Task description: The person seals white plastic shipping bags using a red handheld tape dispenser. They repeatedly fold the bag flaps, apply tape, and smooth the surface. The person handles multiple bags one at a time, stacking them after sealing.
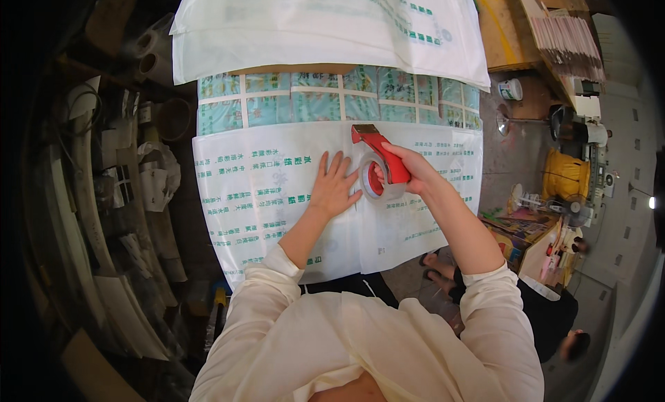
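A red tape dispenser (pixel 391 159) with a roll of clear tape is gripped in my right hand (pixel 417 172), its metal front edge touching or just above a white printed wrapping sheet (pixel 256 201). My left hand (pixel 336 187) lies flat on that sheet beside the dispenser, fingers spread. A seam runs down the sheet near the fingertips. Beyond the sheet's far edge shows a row of blue-green printed packs (pixel 312 104) with pale straps across them. Another white printed sheet (pixel 312 35) covers the far part of the stack.
Long pale strips and boards (pixel 125 305) lean at the left, near cardboard rolls (pixel 149 55). At the right are stacked paper sheets (pixel 568 45), a white bucket (pixel 510 90), a fan (pixel 575 211) and a cluttered table (pixel 540 246). A person in black (pixel 551 312) is at the lower right.
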